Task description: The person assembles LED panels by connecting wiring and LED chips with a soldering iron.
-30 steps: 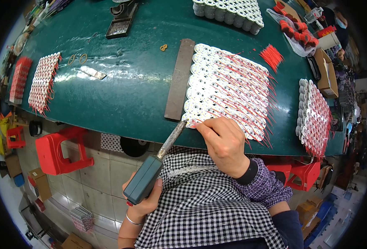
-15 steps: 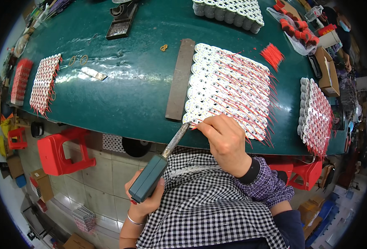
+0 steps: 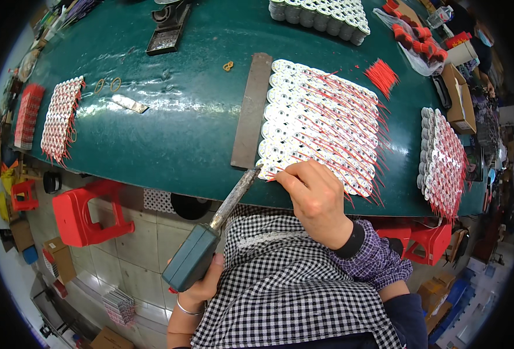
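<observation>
The panel of white round boards [image 3: 283,119] lies flat on the green table [image 3: 175,145], just right of the flat brown bar [image 3: 252,110], with red wires trailing over much of its face. The right hand [image 3: 318,200] pinches a red wire [image 3: 270,178] between thumb and index finger at the panel's near-left corner; the left hand [image 3: 206,282] grasps the green handle of what appears to be a soldering iron [image 3: 234,200]. For a sound result, steady the wire end on its board, apply the tip briefly, and keep fingertips clear of the metal shaft. Whether the tip touches the panel cannot be told. Pose: the right hand arches over the near edge, fingers pointing left and its remaining fingers curled; the left hand sits lower, in front of the table edge, directing the shaft up and rightward.
</observation>
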`<state>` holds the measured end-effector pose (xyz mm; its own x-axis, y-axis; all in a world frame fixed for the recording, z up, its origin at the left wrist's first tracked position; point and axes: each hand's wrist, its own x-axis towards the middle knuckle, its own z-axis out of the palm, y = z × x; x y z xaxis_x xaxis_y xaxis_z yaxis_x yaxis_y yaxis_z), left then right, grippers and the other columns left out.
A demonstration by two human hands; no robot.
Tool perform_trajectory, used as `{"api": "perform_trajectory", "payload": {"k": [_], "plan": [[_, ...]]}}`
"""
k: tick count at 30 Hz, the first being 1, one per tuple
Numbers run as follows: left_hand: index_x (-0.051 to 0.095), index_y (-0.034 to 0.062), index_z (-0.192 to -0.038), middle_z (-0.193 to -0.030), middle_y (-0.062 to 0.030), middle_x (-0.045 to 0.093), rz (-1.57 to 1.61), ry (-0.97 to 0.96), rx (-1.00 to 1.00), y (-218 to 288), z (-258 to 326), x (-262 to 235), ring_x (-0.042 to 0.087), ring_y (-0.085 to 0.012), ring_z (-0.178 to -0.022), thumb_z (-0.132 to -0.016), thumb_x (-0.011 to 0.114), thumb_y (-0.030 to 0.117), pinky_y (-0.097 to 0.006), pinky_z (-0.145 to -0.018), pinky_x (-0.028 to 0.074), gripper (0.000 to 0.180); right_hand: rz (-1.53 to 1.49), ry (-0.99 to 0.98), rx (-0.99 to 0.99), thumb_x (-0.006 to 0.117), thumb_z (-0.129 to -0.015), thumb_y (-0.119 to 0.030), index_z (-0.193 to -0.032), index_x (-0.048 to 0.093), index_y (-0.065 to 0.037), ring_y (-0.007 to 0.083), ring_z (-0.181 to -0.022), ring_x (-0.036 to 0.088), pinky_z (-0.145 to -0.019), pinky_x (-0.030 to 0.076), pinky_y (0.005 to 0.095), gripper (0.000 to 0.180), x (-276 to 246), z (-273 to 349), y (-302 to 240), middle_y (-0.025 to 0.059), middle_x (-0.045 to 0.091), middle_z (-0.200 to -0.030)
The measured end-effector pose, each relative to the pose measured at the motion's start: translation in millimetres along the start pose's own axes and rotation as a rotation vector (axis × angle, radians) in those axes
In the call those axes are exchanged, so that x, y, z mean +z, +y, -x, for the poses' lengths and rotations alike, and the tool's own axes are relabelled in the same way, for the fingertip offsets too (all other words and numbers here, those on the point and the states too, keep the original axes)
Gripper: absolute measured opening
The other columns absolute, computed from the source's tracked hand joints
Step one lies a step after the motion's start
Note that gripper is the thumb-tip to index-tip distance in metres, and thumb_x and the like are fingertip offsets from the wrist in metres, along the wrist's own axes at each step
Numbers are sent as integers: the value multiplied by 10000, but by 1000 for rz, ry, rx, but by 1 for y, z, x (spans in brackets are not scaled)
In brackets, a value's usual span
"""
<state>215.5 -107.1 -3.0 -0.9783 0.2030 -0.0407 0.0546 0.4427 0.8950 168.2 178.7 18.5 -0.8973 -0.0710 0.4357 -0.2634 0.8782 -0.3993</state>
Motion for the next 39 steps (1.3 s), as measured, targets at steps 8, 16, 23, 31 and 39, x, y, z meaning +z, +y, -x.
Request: {"api": "perform_trajectory", "payload": {"k": [8,16,23,31,39], "plan": [[723,-10,-1003,-1041,-125,704,-113,-38,-14,11,-10,4,656,-274,-940,-802,775,76,-395,-965,448,225,-96,147,3,690,-713,33,-952,691,-22,228,-788,619,-655,491,355,245,-7,-11,-3,53,651,-877],[722,-47,-1001,-861,-144,708,119,-14,-58,15,-34,12,682,-216,-656,-762,775,9,-278,-592,533,252,-32,116,76,712,-725,12,-910,696,-28,223,-760,618,-631,487,351,189,9,-12,9,51,619,-826],[715,-57,-972,-832,-140,691,75,-44,-18,17,-42,14,673,-216,-638,-756,769,6,-294,-577,526,231,-5,109,63,729,-716,-4,-907,696,-26,213,-743,613,-610,485,347,195,9,-14,10,48,615,-820],[711,-55,-955,-809,-137,676,69,-81,-8,21,-50,15,650,-230,-598,-751,757,-5,-302,-555,513,214,19,96,71,716,-707,2,-902,687,-5,220,-747,611,-615,492,343,198,9,-13,7,60,610,-822],[694,-53,-1045,-861,-88,676,41,-103,85,21,-50,13,636,-168,-691,-815,735,-24,-277,-605,512,235,16,86,70,713,-698,0,-918,689,3,222,-752,607,-625,494,344,222,8,-13,7,65,602,-828]]}}
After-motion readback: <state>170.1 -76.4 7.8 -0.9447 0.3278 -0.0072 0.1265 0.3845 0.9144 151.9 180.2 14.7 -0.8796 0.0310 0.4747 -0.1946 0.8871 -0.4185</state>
